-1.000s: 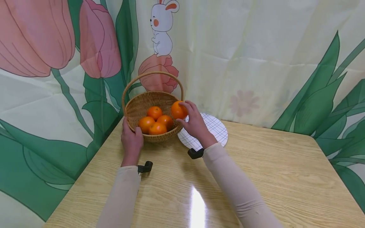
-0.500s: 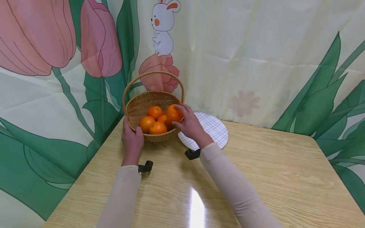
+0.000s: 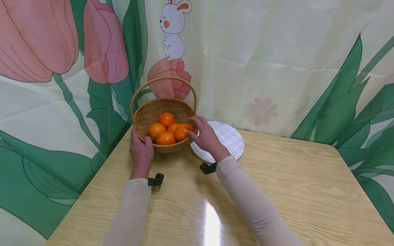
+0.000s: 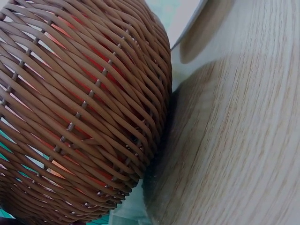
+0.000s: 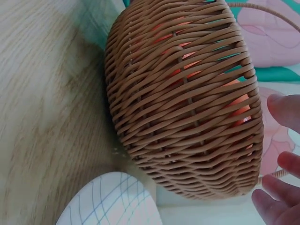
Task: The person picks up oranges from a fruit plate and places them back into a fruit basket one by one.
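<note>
A round wicker basket with a tall arched handle stands at the back left of the table, its opening facing me. Several oranges lie together inside. My left hand grips the basket's left rim, thumb over the edge. At the opposite rim is my right hand, fingers and thumb spread apart beside the rightmost orange. In the right wrist view, those fingers and thumb sit just past the rim with nothing between them. Orange colour shows through the weave in the left wrist view.
A round white plate with blue crossing lines lies right of the basket, partly behind my right hand. The wood-grain table extends to the right. A printed curtain hangs close behind the basket.
The orange in my right hand has come down from the basket's right rim onto the other oranges, and my fingers have let it go. My left hand keeps its hold on the rim.
</note>
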A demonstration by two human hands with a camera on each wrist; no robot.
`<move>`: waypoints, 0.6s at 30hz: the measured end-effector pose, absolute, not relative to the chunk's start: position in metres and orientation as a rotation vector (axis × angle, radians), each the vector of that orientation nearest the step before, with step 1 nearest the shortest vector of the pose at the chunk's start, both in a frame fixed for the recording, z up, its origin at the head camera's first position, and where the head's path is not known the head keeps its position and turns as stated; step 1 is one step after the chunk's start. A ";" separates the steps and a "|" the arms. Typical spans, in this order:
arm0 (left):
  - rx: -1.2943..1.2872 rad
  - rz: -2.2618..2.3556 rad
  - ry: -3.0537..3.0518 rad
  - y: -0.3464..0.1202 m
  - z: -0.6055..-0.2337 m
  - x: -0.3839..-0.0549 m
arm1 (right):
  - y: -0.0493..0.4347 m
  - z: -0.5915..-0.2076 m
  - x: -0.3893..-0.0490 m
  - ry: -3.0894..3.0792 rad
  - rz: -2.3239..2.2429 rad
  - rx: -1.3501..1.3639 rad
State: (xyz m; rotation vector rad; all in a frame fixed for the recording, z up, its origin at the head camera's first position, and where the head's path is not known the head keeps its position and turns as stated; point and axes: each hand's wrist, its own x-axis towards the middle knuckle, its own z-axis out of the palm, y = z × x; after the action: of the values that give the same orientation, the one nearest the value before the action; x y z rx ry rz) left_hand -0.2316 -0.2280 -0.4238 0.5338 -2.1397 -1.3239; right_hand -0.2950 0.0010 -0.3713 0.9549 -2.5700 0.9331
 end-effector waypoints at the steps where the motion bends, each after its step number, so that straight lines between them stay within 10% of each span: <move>1: 0.533 -1.324 -2.141 -0.228 -0.424 -0.232 | 0.002 -0.372 -0.295 -2.570 0.932 0.950; 18: 0.515 -1.193 -2.270 -0.249 -0.412 -0.229 | 0.019 -0.374 -0.299 -2.609 0.871 0.799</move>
State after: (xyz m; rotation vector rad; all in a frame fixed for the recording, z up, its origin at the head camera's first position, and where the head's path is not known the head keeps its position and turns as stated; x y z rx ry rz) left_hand -0.2292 -0.2486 -0.4115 0.5147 -2.2703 -1.1926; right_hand -0.2990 0.0189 -0.3735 0.7988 -2.6094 0.8707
